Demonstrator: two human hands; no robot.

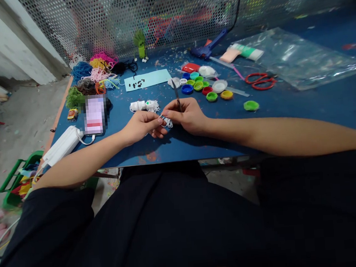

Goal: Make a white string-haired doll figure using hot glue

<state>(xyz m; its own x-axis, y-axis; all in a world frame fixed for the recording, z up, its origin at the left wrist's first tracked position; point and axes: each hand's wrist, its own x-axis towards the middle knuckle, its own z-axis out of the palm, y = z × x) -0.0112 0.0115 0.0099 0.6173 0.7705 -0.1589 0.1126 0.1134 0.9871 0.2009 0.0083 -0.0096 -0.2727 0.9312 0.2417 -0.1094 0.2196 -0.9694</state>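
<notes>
Yarn point(168, 122), white and looped, is held where both hands meet, nearer the person than the pale blue card point(158, 77). It is pinched by the left hand point(145, 126) between thumb and forefinger, the other fingers being curled loosely. By the right hand point(190, 115), a dark pointed tool point(177, 96) is grasped, tip directed away from the person; whether the yarn is also gripped there cannot be told for certain.

Small black pieces point(137, 84) are scattered on the card. Just in front of it, two white bundles point(137, 106) are laid side by side, one fringed. Beyond it, a green figure point(141, 50) is stood upright. To its left, coloured yarn point(100, 69) is heaped, with a phone point(95, 113) placed nearer the person. To its right, coloured lids point(198, 85) are clustered on the blue surface point(302, 109), and farther right red-handled scissors point(261, 88) are set down.
</notes>
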